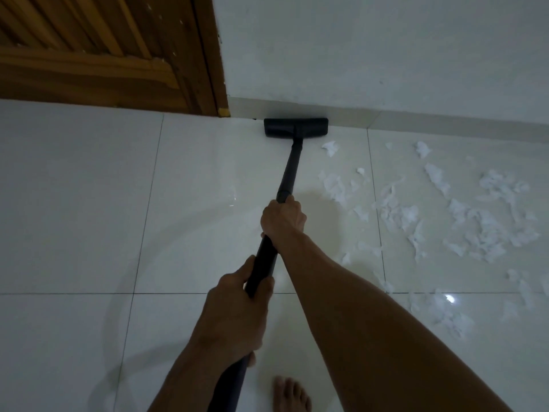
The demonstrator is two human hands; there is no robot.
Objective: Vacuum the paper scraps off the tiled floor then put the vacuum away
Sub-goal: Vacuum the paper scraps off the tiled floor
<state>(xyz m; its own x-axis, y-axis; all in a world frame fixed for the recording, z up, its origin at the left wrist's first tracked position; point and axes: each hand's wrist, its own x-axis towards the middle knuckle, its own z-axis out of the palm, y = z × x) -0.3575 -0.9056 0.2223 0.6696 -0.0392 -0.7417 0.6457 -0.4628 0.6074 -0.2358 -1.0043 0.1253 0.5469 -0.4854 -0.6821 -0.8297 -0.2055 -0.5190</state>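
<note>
The tiled floor (89, 203) fills most of the view, meeting a white wall (386, 49) whose skirting serves as landmark. A wooden door (98, 52) stands left of that wall. The black vacuum wand (286, 173) runs lengthwise from the person toward the skirting, pointing away and slightly right, and its floor head (296, 127) lies crosswise, touching the skirting. Paper scraps (475, 221) lie scattered right of the wand, near the skirting. The right hand (283, 217) grips the wand midway with curled fingers; the left hand (234, 315) wraps it lower, nearer the body. A bare foot (291, 394) rests farthest from the skirting.
</note>
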